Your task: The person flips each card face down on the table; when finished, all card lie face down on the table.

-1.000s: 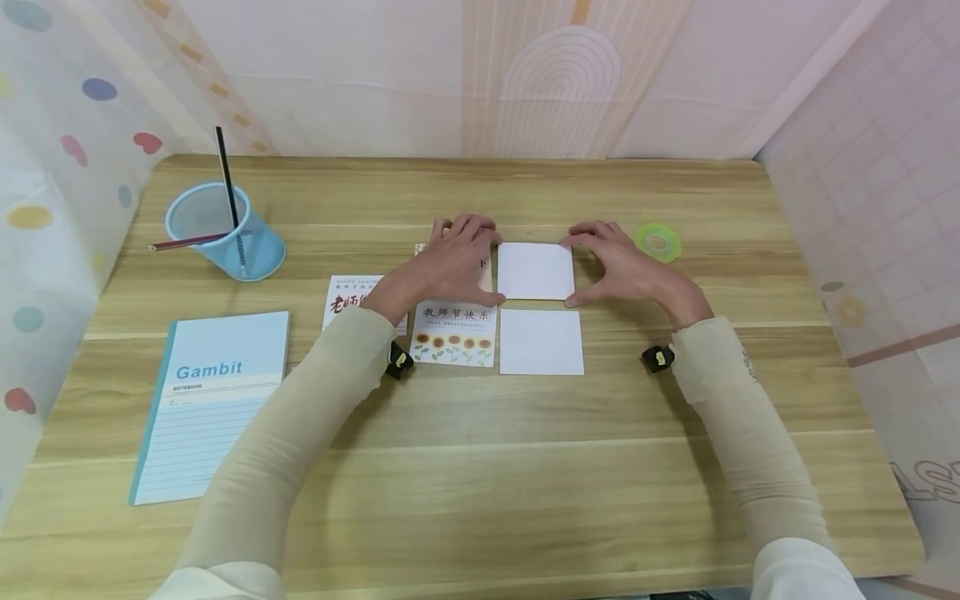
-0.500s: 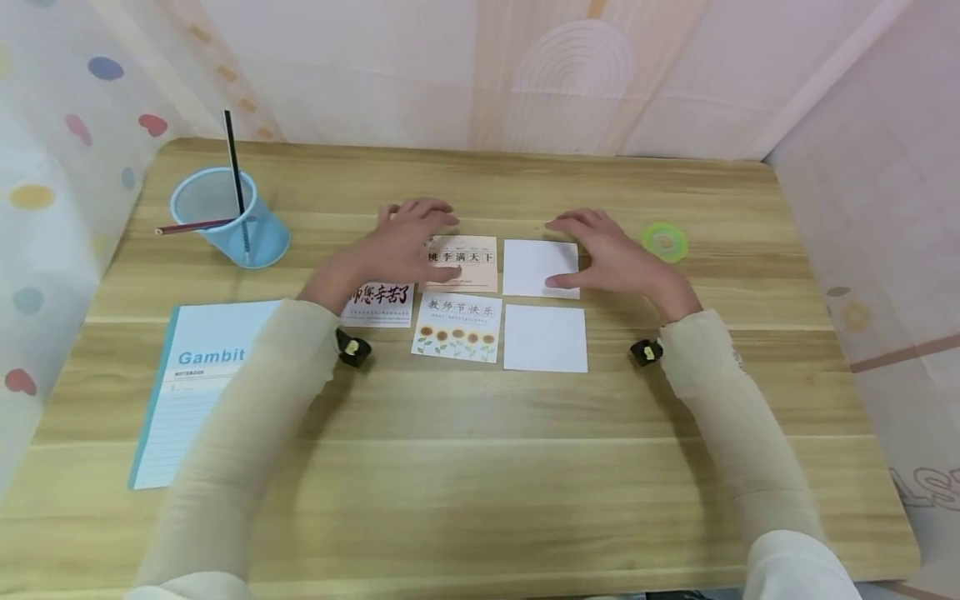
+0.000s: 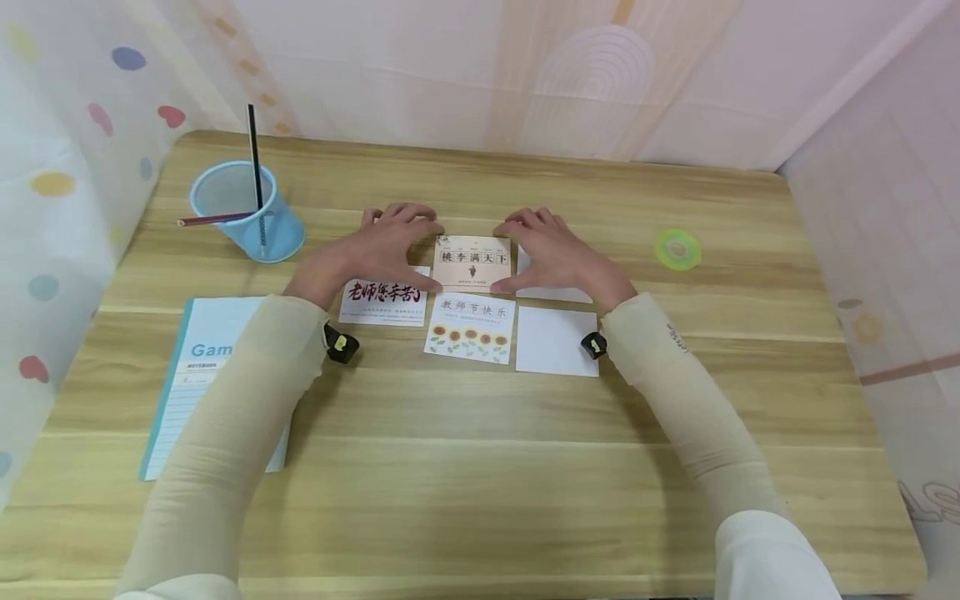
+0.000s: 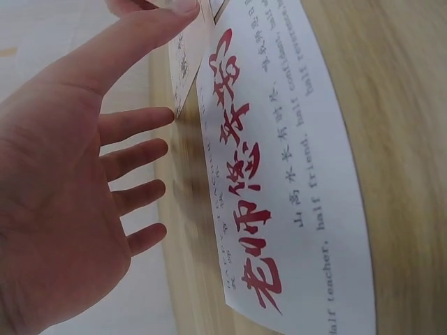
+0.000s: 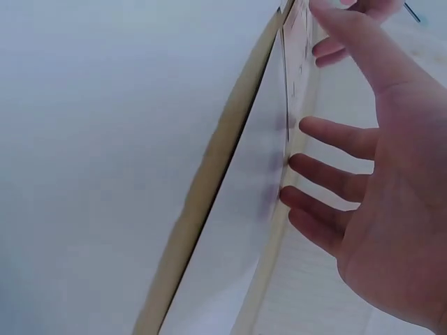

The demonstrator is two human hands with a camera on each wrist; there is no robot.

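Both hands frame one small card in the middle of the head view: the left hand (image 3: pixel 378 250) lies at the card's left edge with fingers almost straight and spread, its thumb tip at the lower left corner, and the right hand (image 3: pixel 551 254) mirrors it at the right edge, also flat and spread. Neither hand curls around anything; they only touch and press. The peach card (image 3: pixel 473 261) between them lies flat on the wooden table (image 3: pixel 480 467), just above the sunflower card (image 3: pixel 470 327). Left of it, the card with red brush letters (image 3: pixel 382 301) is partly under the left palm, and a blank white card (image 3: pixel 557 340) sits at lower right, while another blank one (image 3: pixel 558 292) is mostly hidden under the right hand. I judge the main risk is that the palms drag these neighbours, since the cards are thin and light and lie edge to edge. An uneven push could also turn the peach card, or slide it over the sunflower card. Farther away, the blue cup (image 3: pixel 247 212) with pencils, the notebook (image 3: pixel 202 367) and the green tape roll (image 3: pixel 677 248) are well apart.
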